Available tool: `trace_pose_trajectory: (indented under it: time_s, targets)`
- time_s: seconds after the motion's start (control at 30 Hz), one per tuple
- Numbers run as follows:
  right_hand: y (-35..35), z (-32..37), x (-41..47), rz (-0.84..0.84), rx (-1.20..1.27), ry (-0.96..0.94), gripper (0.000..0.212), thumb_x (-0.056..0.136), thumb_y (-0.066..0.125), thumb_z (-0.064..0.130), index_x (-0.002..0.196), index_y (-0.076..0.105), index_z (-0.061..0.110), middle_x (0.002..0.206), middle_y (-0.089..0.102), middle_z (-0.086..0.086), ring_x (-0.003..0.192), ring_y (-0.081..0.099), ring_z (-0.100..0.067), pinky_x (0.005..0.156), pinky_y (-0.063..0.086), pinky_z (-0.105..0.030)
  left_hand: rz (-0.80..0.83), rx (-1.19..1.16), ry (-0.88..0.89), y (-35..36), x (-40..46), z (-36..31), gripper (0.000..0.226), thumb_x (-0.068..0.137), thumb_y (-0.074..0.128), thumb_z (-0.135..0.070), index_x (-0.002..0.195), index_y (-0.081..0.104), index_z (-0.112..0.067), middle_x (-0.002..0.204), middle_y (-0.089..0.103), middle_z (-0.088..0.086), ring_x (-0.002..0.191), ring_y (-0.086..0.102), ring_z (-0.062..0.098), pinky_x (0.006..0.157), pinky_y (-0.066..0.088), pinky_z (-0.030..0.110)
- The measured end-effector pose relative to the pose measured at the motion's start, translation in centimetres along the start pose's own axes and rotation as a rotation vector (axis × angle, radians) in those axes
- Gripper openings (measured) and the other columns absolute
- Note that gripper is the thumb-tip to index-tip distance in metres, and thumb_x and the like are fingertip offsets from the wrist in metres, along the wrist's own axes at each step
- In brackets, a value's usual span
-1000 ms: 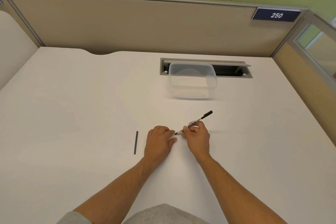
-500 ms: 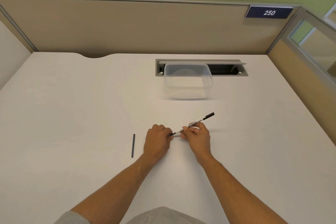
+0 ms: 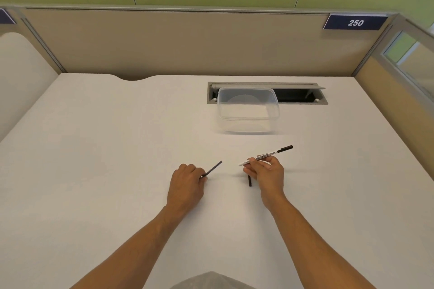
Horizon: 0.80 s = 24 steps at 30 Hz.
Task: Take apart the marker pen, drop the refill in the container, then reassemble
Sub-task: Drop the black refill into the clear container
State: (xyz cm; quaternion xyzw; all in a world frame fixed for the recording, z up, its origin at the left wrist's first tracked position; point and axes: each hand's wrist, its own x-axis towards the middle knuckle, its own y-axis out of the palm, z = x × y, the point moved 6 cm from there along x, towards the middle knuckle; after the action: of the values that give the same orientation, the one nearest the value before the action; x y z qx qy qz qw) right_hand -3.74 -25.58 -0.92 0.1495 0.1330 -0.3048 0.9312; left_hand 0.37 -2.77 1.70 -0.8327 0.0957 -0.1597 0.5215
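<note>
My right hand point(image 3: 265, 171) grips the marker pen point(image 3: 265, 155), a white barrel with a black cap at its far right end, held tilted above the table. A gap separates the pen's near end from the thin dark refill point(image 3: 213, 168), which my left hand point(image 3: 186, 183) pinches by its lower end. Just under my right hand's fingers a short black piece point(image 3: 249, 181) shows; whether it is held or lies on the table is unclear. The clear plastic container point(image 3: 248, 122) stands open farther back, beyond both hands.
A white table point(image 3: 105, 148) fills the view, walled by beige partitions at the back and right. A grey cable slot point(image 3: 300, 96) with a raised flap sits behind the container.
My left hand has drawn the thin dark refill out of the pen's near end and moved left. The hands are now apart. The loose dark stick seen left of my hand no longer shows.
</note>
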Motion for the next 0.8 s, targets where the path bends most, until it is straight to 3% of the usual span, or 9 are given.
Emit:
trace_pose_trajectory:
  time_s: [0.27, 0.43, 0.7, 0.8]
  targets:
    - [0.4, 0.7, -0.8, 0.065, 0.034, 0.038, 0.015, 0.087, 0.072, 0.004, 0.095, 0.060, 0.000, 0.086, 0.074, -0.017, 0.077, 0.075, -0.024, 0.066, 0.060, -0.026, -0.069, -0.206, -0.203, -2.3, 3.7, -0.9, 0.014, 0.087, 0.062, -0.020, 0.096, 0.069, -0.011, 0.084, 0.070, 0.003, 0.087, 0.056, 0.026, 0.075, 0.048, 0.039]
    - [0.2, 1.8, -0.3, 0.076, 0.044, 0.055, 0.014, 0.087, 0.071, 0.003, 0.095, 0.059, 0.000, 0.086, 0.074, -0.018, 0.076, 0.075, -0.025, 0.068, 0.061, -0.029, -0.063, -0.326, -0.295, -3.0, 8.2, -2.8, 0.016, 0.085, 0.065, -0.020, 0.096, 0.069, -0.010, 0.082, 0.071, 0.005, 0.079, 0.064, 0.025, 0.067, 0.043, 0.025]
    - [0.3, 3.2, 1.4, 0.099, 0.077, 0.079, 0.018, 0.088, 0.071, 0.002, 0.100, 0.059, -0.003, 0.085, 0.075, -0.017, 0.077, 0.075, -0.026, 0.071, 0.062, -0.032, 0.013, -0.233, -0.291, -2.2, 17.7, -6.4, 0.026, 0.087, 0.061, -0.025, 0.109, 0.065, -0.013, 0.099, 0.072, 0.009, 0.090, 0.065, 0.027, 0.078, 0.052, 0.033]
    - [0.2, 3.7, 2.3, 0.102, 0.088, 0.079, 0.018, 0.088, 0.070, 0.003, 0.100, 0.059, -0.004, 0.085, 0.075, -0.017, 0.078, 0.075, -0.026, 0.069, 0.061, -0.030, 0.062, -0.100, -0.277, -1.1, 20.5, -7.5, 0.024, 0.085, 0.062, -0.020, 0.106, 0.065, -0.011, 0.100, 0.070, 0.010, 0.088, 0.064, 0.030, 0.070, 0.050, 0.032]
